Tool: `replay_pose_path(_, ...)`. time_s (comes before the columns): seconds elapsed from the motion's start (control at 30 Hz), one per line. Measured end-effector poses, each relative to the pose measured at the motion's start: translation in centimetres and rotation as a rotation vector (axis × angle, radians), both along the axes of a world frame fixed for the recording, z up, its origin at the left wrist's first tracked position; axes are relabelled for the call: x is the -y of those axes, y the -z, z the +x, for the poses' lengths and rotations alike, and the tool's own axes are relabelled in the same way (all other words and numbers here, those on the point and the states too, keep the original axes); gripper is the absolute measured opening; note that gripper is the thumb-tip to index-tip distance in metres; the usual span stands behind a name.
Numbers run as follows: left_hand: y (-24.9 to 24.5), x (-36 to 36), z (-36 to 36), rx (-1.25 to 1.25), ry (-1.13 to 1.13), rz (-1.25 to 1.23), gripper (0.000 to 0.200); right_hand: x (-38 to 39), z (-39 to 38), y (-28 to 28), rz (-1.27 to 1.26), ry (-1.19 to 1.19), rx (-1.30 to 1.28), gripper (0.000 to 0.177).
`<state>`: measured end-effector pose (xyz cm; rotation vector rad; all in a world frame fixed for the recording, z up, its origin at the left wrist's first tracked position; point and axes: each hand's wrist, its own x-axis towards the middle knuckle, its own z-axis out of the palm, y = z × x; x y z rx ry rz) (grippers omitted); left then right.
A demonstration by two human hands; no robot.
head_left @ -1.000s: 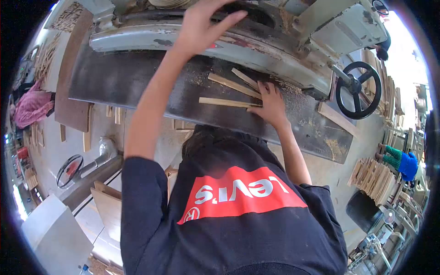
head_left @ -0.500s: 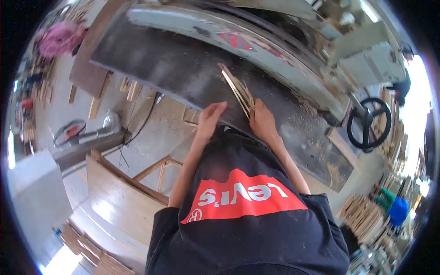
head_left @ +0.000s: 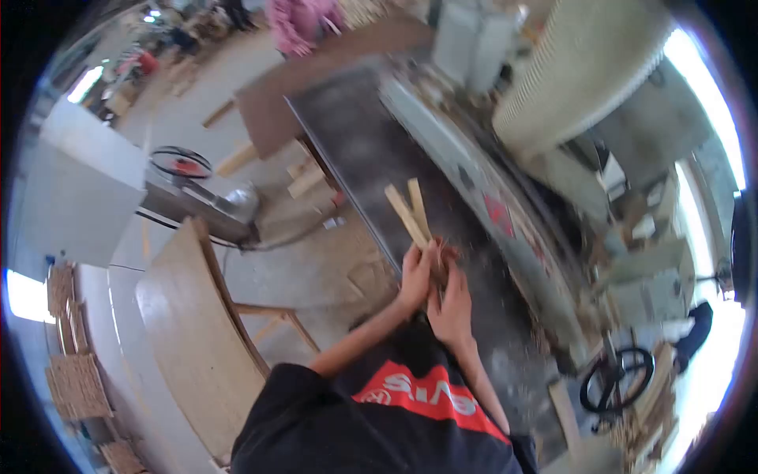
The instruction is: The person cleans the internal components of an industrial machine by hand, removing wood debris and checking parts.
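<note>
Thin wooden strips (head_left: 407, 215) stick out beyond my hands, their far ends spread apart over the dark metal machine table (head_left: 355, 134). My left hand (head_left: 417, 278) is closed around the strips near their lower part. Right beside it, my right hand (head_left: 452, 306) grips the same small bundle, its fingers wrapped round the wood. Some reddish-brown pieces show at the fingertips, too blurred to make out. Both hands are close together above the table's near edge.
A long pale machine beam (head_left: 474, 186) runs along the table's right side. A black handwheel (head_left: 617, 379) is at lower right, a ribbed hose (head_left: 584, 71) above. A curved wooden panel (head_left: 197, 332) stands at left. A person in pink (head_left: 304, 24) is beyond the table.
The view has turned, showing more of the table's far end. My left hand, earlier apart and empty, has come to the strips and closed on them beside my right hand.
</note>
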<state>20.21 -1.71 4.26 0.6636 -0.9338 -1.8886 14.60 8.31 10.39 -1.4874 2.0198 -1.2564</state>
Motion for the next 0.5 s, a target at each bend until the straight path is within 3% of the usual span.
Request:
replay_pose_path(0.1,-5.6,5.0,0.7,0.025,-0.171,0.034,0.025,0.3,0.3,-1.0,-0.045,0.05,-0.147,0.054)
replay_pose_path(0.23,-12.9,14.8,1.9,0.0,-0.391,-0.222,0.027,-0.5,-1.2,-0.5,0.014,0.011,-0.107,0.049)
replay_pose_path(0.33,-19.7,19.9,3.0,-0.065,-0.435,-0.27,0.027,-1.5,-1.9,1.7,0.07,0.001,-0.193,0.044)
replay_pose_path(0.5,-22.8,27.2,3.9,0.048,-0.41,-0.399,0.029,-2.6,-2.0,4.7,0.162,-0.013,-0.227,0.044)
